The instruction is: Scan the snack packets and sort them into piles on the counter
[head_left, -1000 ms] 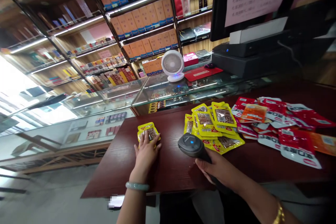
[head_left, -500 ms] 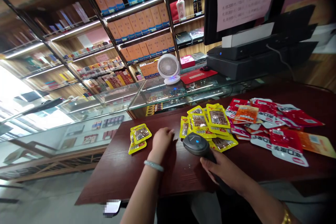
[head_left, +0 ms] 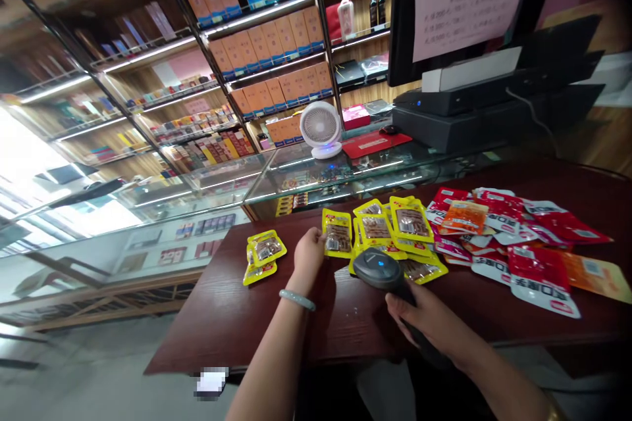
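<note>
My left hand, with a pale bangle on the wrist, pinches the left edge of a yellow snack packet. That packet lies at the left side of a heap of similar yellow packets, its barcode face up. My right hand is wrapped round the handle of a black barcode scanner, whose head points away from me over the near edge of the heap. A blue light glows on its top. Farther left, a small stack of yellow packets rests on the dark wooden table.
Red, white and orange packets are heaped on the right. Behind the table stand a glass display counter, a white fan, a red mat and a monitor with a paper sign. Stocked shelves line the back.
My left hand has taken hold of a yellow packet at the heap's left side and shifted it slightly left. The scanner in my right hand has moved a little to the right.
</note>
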The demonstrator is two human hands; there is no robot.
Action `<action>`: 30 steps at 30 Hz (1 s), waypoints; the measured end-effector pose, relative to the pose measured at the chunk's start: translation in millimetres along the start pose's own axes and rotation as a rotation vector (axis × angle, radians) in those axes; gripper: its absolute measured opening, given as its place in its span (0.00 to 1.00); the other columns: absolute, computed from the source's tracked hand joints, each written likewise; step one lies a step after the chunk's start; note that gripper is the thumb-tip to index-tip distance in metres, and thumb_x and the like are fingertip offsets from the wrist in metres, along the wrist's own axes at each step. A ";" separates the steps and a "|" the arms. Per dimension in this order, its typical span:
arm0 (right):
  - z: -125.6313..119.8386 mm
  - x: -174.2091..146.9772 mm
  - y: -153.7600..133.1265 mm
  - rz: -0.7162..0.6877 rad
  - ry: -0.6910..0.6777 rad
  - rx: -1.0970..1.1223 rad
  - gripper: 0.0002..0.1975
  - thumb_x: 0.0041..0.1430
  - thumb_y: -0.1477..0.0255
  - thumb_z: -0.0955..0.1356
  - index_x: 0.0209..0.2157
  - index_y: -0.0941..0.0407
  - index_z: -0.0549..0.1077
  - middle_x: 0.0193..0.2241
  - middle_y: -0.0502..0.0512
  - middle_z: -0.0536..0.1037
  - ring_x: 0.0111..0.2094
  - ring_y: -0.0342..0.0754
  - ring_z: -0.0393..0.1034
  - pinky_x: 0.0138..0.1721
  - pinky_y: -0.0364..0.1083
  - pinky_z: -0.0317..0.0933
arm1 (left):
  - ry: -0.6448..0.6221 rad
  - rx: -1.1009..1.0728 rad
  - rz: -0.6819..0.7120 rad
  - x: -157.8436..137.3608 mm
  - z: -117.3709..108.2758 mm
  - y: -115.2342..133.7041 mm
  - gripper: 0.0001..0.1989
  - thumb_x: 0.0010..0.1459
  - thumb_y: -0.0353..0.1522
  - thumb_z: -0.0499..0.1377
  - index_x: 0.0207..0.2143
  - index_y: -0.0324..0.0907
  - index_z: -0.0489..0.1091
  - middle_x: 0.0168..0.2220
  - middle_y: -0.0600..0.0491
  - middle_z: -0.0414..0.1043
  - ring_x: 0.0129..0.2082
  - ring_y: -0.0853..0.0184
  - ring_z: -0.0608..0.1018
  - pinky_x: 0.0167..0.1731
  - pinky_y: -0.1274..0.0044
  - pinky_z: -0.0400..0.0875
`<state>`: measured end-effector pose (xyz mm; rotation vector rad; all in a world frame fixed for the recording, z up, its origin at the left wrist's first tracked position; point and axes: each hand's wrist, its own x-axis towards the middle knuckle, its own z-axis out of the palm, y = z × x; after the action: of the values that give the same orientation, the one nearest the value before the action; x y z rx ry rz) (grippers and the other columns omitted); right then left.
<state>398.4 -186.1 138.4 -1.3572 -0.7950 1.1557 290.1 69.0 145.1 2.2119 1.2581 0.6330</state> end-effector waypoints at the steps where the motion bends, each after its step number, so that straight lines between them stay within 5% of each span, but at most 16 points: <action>1: 2.8 2.4 0.8 -0.002 -0.016 0.020 0.27 0.54 0.44 0.69 0.35 0.53 0.64 0.14 0.39 0.63 0.13 0.38 0.54 0.15 0.38 0.50 | 0.024 -0.008 0.014 -2.7 -5.8 -3.4 0.08 0.61 0.36 0.55 0.30 0.43 0.69 0.26 0.56 0.72 0.25 0.71 0.71 0.26 0.80 0.58; 12: 41.7 28.4 -3.4 -0.081 -0.181 0.013 0.23 0.58 0.47 0.68 0.33 0.53 0.62 0.14 0.38 0.63 0.12 0.37 0.55 0.14 0.37 0.49 | 0.104 0.000 0.011 -21.8 -36.5 -41.6 0.07 0.59 0.33 0.55 0.34 0.42 0.72 0.31 0.51 0.75 0.30 0.66 0.75 0.30 0.77 0.63; 17: 44.3 29.9 2.1 -0.063 -0.188 -0.017 0.24 0.58 0.47 0.68 0.34 0.53 0.62 0.15 0.38 0.63 0.13 0.37 0.55 0.15 0.38 0.50 | 0.238 0.146 -0.168 -19.2 -72.3 -58.0 0.10 0.61 0.37 0.54 0.36 0.45 0.73 0.35 0.49 0.78 0.37 0.61 0.78 0.33 0.75 0.65; 24: 41.9 27.1 1.8 -0.027 -0.167 -0.021 0.24 0.56 0.47 0.69 0.35 0.53 0.63 0.15 0.38 0.63 0.13 0.38 0.55 0.15 0.38 0.50 | 0.369 0.279 -0.391 -13.0 -118.6 -92.1 0.18 0.63 0.39 0.52 0.52 0.45 0.66 0.43 0.42 0.78 0.42 0.54 0.79 0.35 0.71 0.66; 30: 33.9 15.0 -2.5 -0.017 -0.148 0.000 0.25 0.55 0.47 0.70 0.39 0.54 0.65 0.17 0.39 0.63 0.14 0.38 0.56 0.16 0.39 0.50 | 0.446 0.435 -0.275 -11.1 -118.5 -101.5 0.20 0.60 0.40 0.55 0.52 0.41 0.68 0.48 0.41 0.76 0.52 0.52 0.74 0.50 0.66 0.66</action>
<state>371.3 -161.0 141.7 -1.2726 -0.9105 1.2537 147.2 127.7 169.1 2.2316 2.0534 0.8326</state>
